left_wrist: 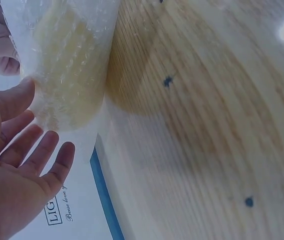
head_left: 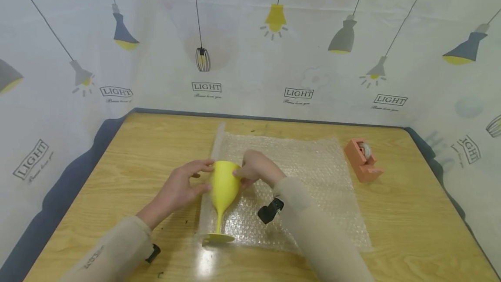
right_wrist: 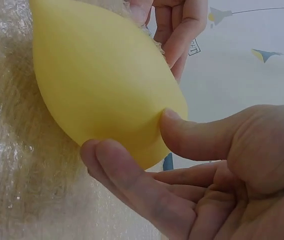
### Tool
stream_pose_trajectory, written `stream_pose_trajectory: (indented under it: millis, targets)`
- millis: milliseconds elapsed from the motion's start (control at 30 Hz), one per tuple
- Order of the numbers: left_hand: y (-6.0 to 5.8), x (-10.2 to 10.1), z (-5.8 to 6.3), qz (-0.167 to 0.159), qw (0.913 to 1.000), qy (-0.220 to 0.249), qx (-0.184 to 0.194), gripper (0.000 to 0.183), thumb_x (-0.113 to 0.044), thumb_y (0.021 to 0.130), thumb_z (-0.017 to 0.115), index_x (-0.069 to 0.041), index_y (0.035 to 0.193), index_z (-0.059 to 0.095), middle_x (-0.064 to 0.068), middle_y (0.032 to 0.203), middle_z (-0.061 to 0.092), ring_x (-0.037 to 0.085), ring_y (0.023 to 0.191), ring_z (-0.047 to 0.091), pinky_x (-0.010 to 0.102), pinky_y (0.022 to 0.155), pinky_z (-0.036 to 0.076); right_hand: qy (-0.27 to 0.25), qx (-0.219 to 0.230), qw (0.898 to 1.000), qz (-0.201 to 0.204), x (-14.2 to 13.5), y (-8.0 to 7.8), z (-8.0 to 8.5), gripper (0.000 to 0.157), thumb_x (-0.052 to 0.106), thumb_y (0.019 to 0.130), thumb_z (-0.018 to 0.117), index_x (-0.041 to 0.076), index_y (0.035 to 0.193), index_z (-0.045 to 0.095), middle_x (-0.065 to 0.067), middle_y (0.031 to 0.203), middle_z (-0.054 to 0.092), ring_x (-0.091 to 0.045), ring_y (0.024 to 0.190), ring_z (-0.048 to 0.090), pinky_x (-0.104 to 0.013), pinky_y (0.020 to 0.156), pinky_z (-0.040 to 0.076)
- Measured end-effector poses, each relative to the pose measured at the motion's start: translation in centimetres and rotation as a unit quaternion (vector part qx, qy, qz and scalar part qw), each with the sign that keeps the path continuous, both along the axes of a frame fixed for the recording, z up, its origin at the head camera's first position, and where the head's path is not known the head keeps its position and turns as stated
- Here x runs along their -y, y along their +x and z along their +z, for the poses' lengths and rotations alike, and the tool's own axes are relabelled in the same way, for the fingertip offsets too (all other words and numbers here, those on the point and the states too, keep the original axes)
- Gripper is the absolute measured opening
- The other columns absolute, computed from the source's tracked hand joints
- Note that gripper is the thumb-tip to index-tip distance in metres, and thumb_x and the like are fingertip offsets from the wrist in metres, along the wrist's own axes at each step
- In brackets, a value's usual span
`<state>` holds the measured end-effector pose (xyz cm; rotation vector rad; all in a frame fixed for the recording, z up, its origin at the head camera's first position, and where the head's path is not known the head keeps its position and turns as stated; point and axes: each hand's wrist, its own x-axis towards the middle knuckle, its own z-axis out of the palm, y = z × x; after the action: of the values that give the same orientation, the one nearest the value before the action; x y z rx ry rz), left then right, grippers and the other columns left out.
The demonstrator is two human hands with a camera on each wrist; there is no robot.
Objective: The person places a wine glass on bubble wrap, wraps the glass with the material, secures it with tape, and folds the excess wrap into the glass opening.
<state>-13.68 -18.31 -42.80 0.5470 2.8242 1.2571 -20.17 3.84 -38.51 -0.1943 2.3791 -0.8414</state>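
Observation:
A yellow goblet (head_left: 225, 184) is on the left part of a bubble wrap sheet (head_left: 301, 160), its foot toward me and its rim pointing away. My right hand (head_left: 256, 168) pinches the bowl near the rim; in the right wrist view, thumb and fingertips press on the yellow bowl (right_wrist: 106, 80). My left hand (head_left: 178, 188) is at the bowl's left side. In the left wrist view its fingers are spread and gently bent, with the thumb tip at the bubble wrap (left_wrist: 71, 65), which stands up between this hand and the goblet.
An orange tape dispenser (head_left: 362, 160) with a roll of tape stands on the wooden table (head_left: 407, 212), right of the sheet. White cloth (head_left: 250, 34) printed with lamps hangs behind the table and along both sides.

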Motion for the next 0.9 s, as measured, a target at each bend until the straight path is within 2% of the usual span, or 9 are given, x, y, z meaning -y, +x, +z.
stream_pose_trajectory:
  millis: [167, 467, 733, 900]
  targets:
    - [0.0, -0.2, 0.0, -0.007, 0.9999, -0.005, -0.009, 0.044, -0.004, 0.085, 0.082, -0.004, 0.127, 0.069, 0.010, 0.149, 0.058, 0.038, 0.121, 0.064, 0.052, 0.098, 0.058, -0.032, 0.003, 0.999, -0.021, -0.3, 0.5, 0.1, 0.023, 0.013, 0.097, 0.073, -0.010, 0.094, 0.070, -0.016, 0.078, 0.074, -0.030, 0.078, 0.078, -0.037, 0.075, 0.065]
    - [0.0, -0.4, 0.4, -0.021, 0.9996, -0.012, -0.016, 0.043, -0.005, 0.086, 0.082, -0.005, 0.127, 0.069, 0.009, 0.150, 0.057, 0.036, 0.130, 0.059, 0.051, 0.101, 0.056, -0.055, 0.003, 0.998, -0.011, -0.7, 0.6, -0.2, 0.029, 0.017, 0.097, 0.073, -0.011, 0.091, 0.072, -0.018, 0.082, 0.075, -0.032, 0.080, 0.078, -0.038, 0.076, 0.065]
    - [-0.2, -0.9, 0.2, -0.029, 0.9992, -0.006, -0.027, 0.044, -0.006, 0.085, 0.083, -0.006, 0.127, 0.070, 0.007, 0.149, 0.058, 0.036, 0.132, 0.058, 0.052, 0.101, 0.056, -0.020, -0.012, 1.000, -0.001, -0.9, 0.7, -0.6, 0.044, 0.041, 0.093, 0.077, -0.001, 0.083, 0.069, -0.013, 0.080, 0.073, -0.032, 0.078, 0.074, -0.042, 0.076, 0.063]
    - [-0.3, -1.3, 0.3, -0.025, 0.9995, 0.000, -0.018, 0.049, -0.008, 0.084, 0.084, -0.008, 0.130, 0.068, 0.006, 0.150, 0.058, 0.036, 0.125, 0.062, 0.054, 0.099, 0.056, -0.012, -0.016, 1.000, -0.009, -0.9, 0.9, -0.6, 0.048, 0.047, 0.092, 0.076, 0.001, 0.082, 0.066, -0.012, 0.080, 0.071, -0.030, 0.077, 0.072, -0.042, 0.076, 0.062]
